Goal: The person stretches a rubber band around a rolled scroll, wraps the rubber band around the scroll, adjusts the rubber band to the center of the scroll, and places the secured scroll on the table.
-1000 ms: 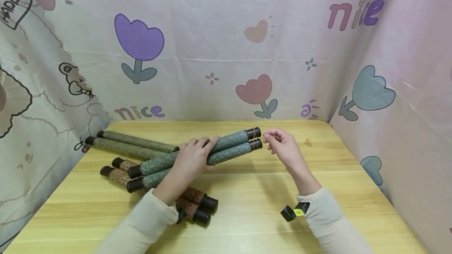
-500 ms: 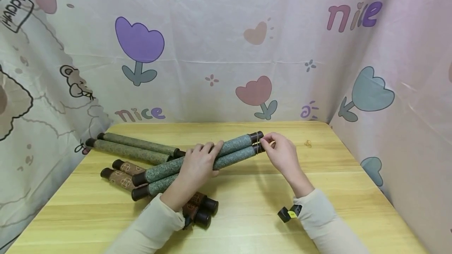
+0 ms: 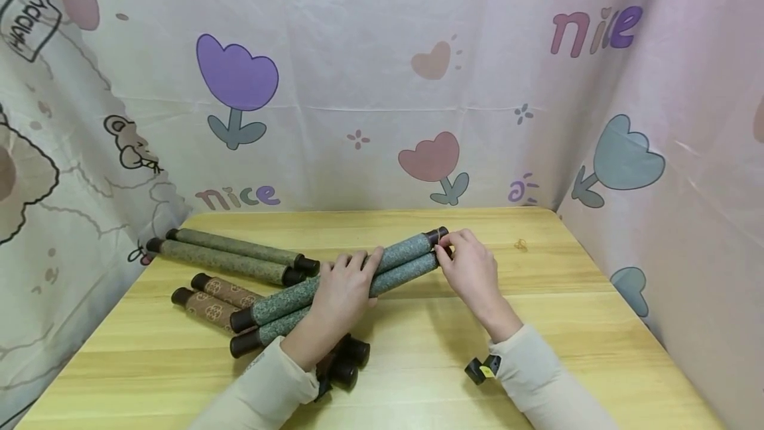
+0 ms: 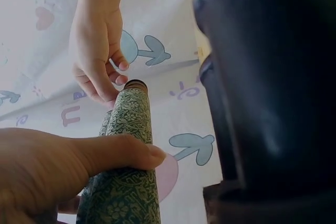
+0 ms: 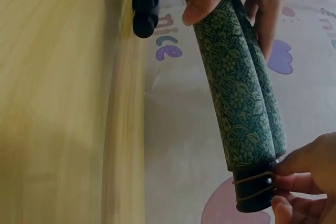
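Note:
A pair of green patterned scrolls (image 3: 404,252) with dark knobs lies side by side, held at a slant above the table. My left hand (image 3: 343,284) grips both rolls around their middle; in the left wrist view its thumb (image 4: 126,151) lies across them. At the far right ends my right hand (image 3: 471,267) pinches a thin rubber band (image 5: 254,176). In the right wrist view the band loops around the dark knob (image 5: 253,190), with the fingertips at its side. The second knob is mostly hidden behind the right fingers.
Two olive scrolls (image 3: 221,261) lie at the back left. Brown flowered scrolls (image 3: 209,307) lie crosswise beneath the green ones, partly covered by the left arm. A loose rubber band (image 3: 520,244) rests on the wooden table (image 3: 597,350) at the right. Patterned cloth (image 3: 358,52) hangs behind.
The right hand has come in from the right to the scroll ends and now pinches the band there. The left hand and green scrolls have shifted slightly right and nearer.

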The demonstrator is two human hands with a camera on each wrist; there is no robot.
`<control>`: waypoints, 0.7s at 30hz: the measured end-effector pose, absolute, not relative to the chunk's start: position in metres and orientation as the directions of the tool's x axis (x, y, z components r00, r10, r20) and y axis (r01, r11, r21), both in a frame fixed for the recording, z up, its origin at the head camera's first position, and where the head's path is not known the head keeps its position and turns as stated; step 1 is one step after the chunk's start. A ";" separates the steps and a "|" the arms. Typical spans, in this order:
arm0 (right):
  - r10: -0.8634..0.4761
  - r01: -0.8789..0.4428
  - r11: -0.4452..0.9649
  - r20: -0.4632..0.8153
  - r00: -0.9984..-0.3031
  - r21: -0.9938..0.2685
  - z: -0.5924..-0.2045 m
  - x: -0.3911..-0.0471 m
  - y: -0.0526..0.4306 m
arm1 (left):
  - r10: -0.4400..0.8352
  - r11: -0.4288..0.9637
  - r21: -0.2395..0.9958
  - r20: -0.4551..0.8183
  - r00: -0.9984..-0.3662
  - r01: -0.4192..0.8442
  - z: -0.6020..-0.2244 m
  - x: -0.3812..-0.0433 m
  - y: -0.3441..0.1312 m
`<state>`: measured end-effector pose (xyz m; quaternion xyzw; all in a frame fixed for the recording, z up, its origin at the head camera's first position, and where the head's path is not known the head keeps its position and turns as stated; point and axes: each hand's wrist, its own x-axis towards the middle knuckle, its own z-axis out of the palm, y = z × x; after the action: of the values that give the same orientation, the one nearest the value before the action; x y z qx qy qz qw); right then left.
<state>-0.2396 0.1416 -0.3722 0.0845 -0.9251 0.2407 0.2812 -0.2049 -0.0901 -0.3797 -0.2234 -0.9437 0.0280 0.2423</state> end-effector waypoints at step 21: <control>-0.195 -0.437 0.846 0.585 -0.787 -0.306 -0.365 -0.228 0.124 | 0.530 0.848 -0.306 0.512 -0.676 0.433 -0.394 -0.189 -0.068</control>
<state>-0.2284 0.1241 -0.3653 0.1719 -0.9197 0.2184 0.2774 -0.1890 -0.0680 -0.3935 -0.2642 -0.9118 0.0799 0.3039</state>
